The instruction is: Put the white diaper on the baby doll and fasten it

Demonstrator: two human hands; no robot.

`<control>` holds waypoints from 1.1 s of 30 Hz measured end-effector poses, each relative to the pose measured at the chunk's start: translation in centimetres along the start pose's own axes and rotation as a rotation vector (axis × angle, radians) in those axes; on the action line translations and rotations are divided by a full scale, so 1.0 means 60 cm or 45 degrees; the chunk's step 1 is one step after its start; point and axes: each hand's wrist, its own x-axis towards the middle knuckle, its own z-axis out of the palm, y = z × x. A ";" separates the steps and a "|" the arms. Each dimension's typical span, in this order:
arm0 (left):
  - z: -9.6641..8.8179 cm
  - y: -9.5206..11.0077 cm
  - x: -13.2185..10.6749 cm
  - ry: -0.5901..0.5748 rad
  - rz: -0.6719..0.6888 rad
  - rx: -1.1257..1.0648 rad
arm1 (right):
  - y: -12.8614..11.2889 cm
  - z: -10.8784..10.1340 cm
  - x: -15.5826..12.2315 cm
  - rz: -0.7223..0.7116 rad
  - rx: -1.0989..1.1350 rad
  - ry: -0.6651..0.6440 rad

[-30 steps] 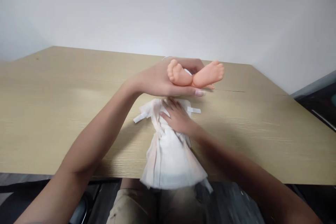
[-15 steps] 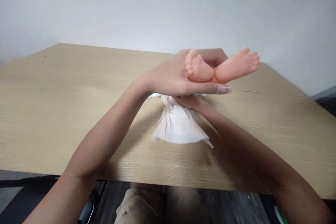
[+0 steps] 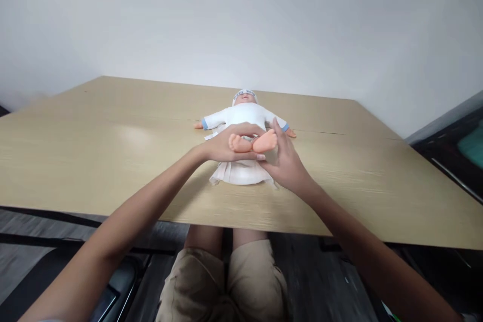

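A baby doll (image 3: 243, 114) in a white top and cap lies on its back on the wooden table (image 3: 113, 161), head away from me. My left hand (image 3: 222, 145) is wrapped round the doll's ankles, with the doll's feet (image 3: 252, 143) held just above the table. A white diaper (image 3: 241, 173) lies spread under the doll's bottom. My right hand (image 3: 284, 157) rests beside the feet, fingers extended, touching the doll's right side and the diaper's edge.
The table runs wide to both sides and ends at a plain white wall behind the doll. My knees in tan shorts (image 3: 230, 282) show under the front edge. A dark surface (image 3: 453, 151) lies at the right.
The doll's feet have come down from their raised position. The diaper has slid further onto the table and under the doll. My right hand came out from beneath to the doll's side.
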 end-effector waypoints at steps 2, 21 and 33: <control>0.009 0.002 -0.014 0.016 0.012 0.037 | -0.015 -0.003 0.001 -0.008 0.142 -0.048; -0.022 -0.074 -0.221 -0.261 0.019 0.541 | 0.110 -0.009 -0.061 -0.435 0.040 -0.470; -0.012 -0.094 -0.242 -0.314 0.085 0.663 | 0.137 -0.005 -0.067 -0.591 0.113 -0.422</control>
